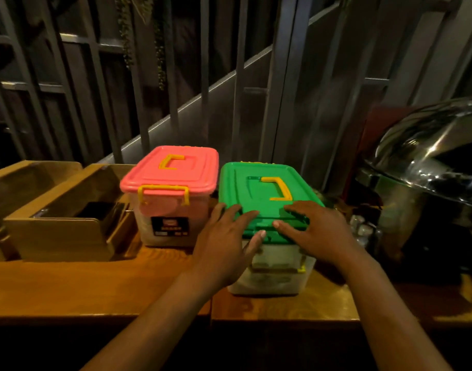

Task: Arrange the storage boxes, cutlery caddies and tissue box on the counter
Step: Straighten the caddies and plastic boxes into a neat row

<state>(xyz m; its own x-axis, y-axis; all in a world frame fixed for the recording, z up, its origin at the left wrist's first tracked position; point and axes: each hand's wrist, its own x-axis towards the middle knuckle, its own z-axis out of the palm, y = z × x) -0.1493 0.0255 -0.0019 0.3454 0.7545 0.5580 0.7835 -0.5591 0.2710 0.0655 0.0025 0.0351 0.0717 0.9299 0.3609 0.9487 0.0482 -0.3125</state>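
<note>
Two clear storage boxes stand side by side on the wooden counter [95, 285]. The left one has a pink lid [173, 170] with yellow handle and latches. The right one has a green lid [259, 188] with a yellow handle. My left hand [227, 245] lies flat on the near left edge of the green lid, fingers spread. My right hand [318, 228] rests flat on the near right edge of the same lid. Neither hand grips anything. Two wooden cutlery caddies [69, 210] stand to the left of the pink-lidded box. No tissue box is in view.
A large shiny steel chafing dish [427, 167] with a domed lid stands at the right, close to the green-lidded box. Small glass items [363, 228] sit between them. A slatted wall and railing run behind the counter.
</note>
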